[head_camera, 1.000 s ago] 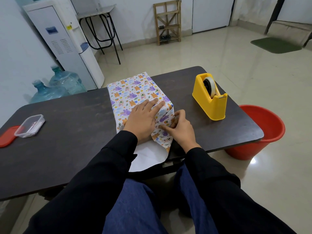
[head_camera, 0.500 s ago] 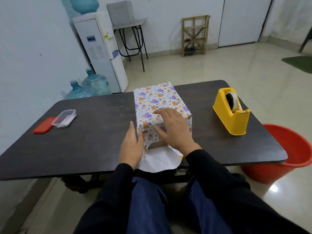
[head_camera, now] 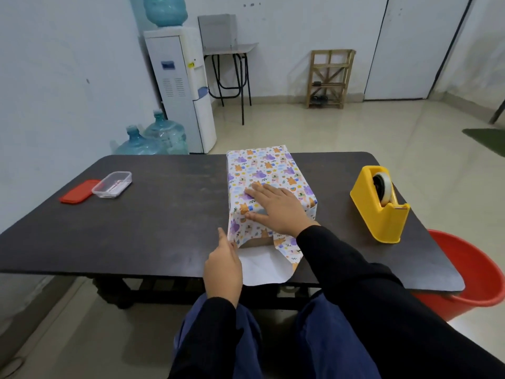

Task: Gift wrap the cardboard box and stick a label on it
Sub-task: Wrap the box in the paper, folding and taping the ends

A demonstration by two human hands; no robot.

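The cardboard box [head_camera: 258, 243] lies lengthwise on the dark table [head_camera: 164, 214], covered in animal-print wrapping paper [head_camera: 262, 165]. Its near end is unclosed, and brown cardboard shows under the overhanging paper. A white flap of the paper's underside [head_camera: 262, 269] lies on the table toward me. My right hand [head_camera: 278, 209] rests flat on the box's top near that end, fingers spread, pressing the paper down. My left hand [head_camera: 222, 263] is at the near left corner, fingertips against the paper's side edge, gripping nothing. No label is visible.
A yellow tape dispenser [head_camera: 379, 206] stands to the right of the box. A clear plastic container [head_camera: 112, 184] and its red lid [head_camera: 79, 191] sit at the far left. A red bucket [head_camera: 478, 283] stands on the floor by the table's right corner.
My left hand left the box's top and dropped to the near left corner. My right hand moved from the end fold up onto the top. The view tilted upward.
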